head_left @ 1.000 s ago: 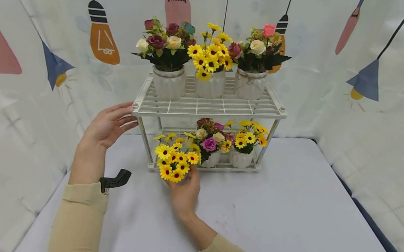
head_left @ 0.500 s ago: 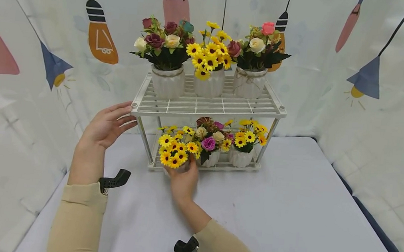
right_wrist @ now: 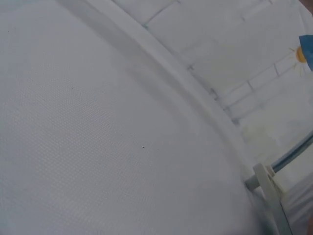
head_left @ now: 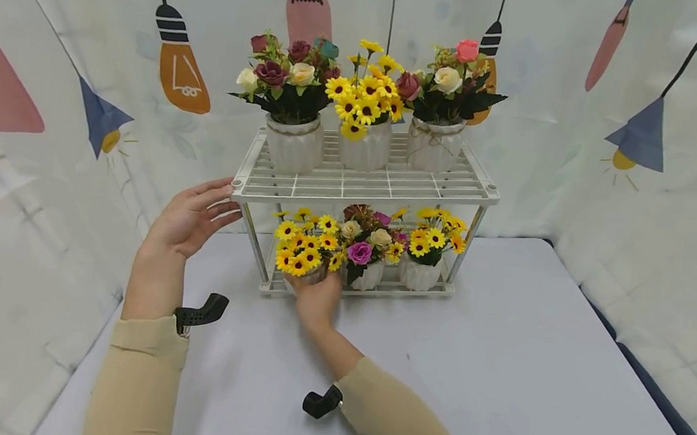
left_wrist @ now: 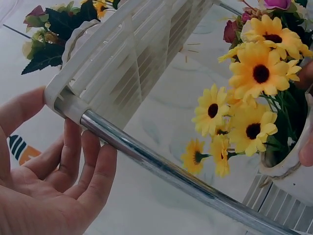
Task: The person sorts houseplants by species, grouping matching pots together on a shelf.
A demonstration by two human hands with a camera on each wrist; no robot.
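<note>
A white pot of yellow sunflowers stands at the left end of the lower shelf of a white two-tier rack. My right hand grips this pot from the front at its base. My left hand rests with straight fingers against the rack's top left corner. In the left wrist view the left hand lies against the white corner piece and the chrome post. The sunflower pot is at the right there. The right wrist view shows only the table and a rack foot.
Three flower pots stand on the top shelf: roses, sunflowers, roses. On the lower shelf are a mixed rose pot and another sunflower pot. The rack stands at the back of a grey table, with printed curtains behind.
My right hand has carried the sunflower pot away from me, off the table in front of the rack and into the left end of the lower shelf. The left hand has stayed at the corner.
</note>
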